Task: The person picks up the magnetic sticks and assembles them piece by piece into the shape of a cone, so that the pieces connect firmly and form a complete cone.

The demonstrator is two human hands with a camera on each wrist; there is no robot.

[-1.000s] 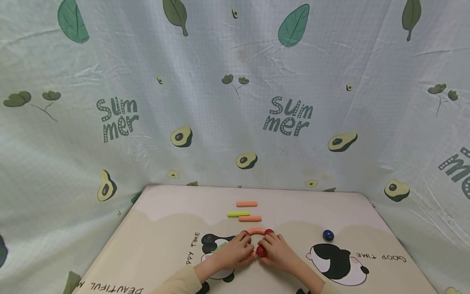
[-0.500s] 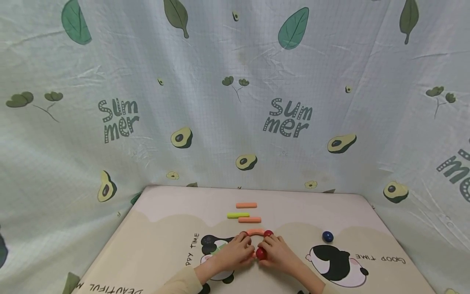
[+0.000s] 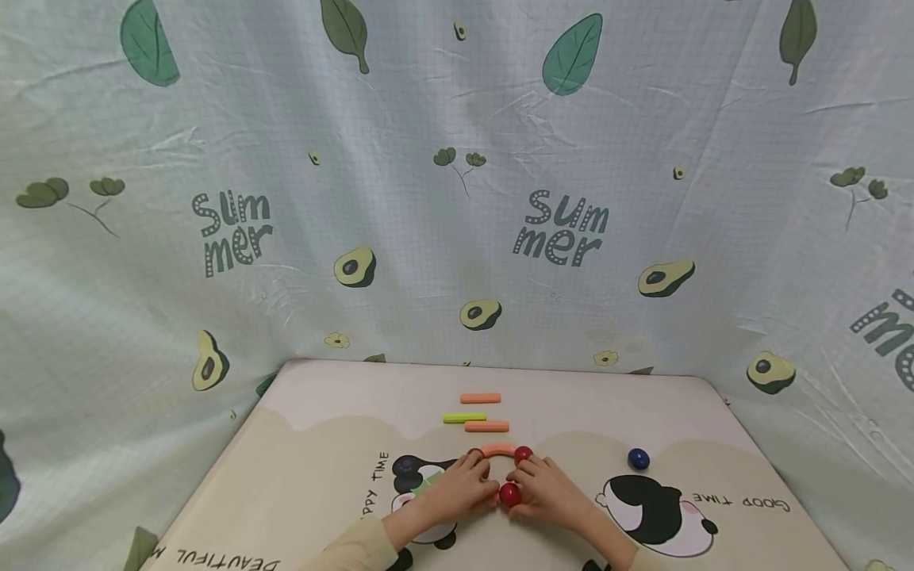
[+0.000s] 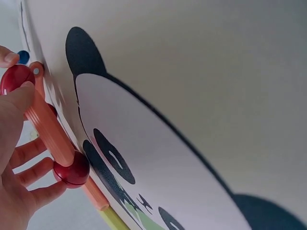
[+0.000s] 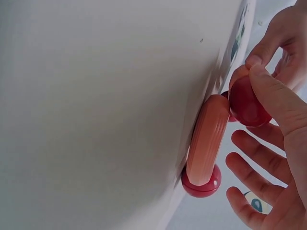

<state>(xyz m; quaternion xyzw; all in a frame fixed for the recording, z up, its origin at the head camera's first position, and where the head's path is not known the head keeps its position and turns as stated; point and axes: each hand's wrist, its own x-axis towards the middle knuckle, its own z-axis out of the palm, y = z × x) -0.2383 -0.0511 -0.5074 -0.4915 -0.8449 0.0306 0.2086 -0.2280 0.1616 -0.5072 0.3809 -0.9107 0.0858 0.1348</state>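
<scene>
- Left hand grips an orange stick
- Right hand pinches the red ball at its near end
- Orange arch (kinda cute ngl) sits just beyond both hands

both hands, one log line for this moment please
left hand: holds orange stick | right hand: holds red ball | blue ball: apart, untouched

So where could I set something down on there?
Bare table: left of the yellow stick and right of the blue ball, toward the edges. Crowded: around the left hand and right hand, with red balls and orange pieces.
</scene>
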